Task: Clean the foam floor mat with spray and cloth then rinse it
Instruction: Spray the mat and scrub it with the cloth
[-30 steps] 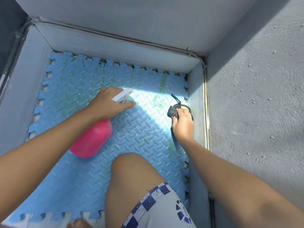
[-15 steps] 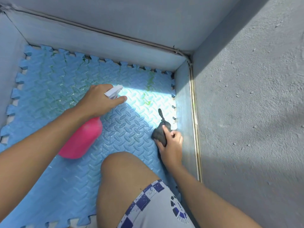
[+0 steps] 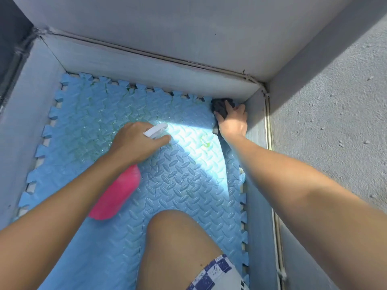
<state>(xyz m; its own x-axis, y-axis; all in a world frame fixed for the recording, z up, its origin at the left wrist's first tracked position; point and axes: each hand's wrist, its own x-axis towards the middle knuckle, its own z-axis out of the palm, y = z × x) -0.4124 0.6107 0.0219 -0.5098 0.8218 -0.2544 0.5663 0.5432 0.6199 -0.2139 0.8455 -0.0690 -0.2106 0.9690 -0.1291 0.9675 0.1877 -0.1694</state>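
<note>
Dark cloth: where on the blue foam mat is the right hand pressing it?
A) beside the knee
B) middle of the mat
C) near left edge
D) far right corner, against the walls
D: the right hand lies flat on the dark cloth at the foam mat's far right corner, where two walls meet.

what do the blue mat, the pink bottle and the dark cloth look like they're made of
The mat: likely soft foam, matte where dry; jigsaw-tooth edges, embossed leaf pattern. The bottle: probably smooth plastic, pink body, white trigger head. The cloth: seems soft fabric, dark, bunched in folds under the right hand.
</note>
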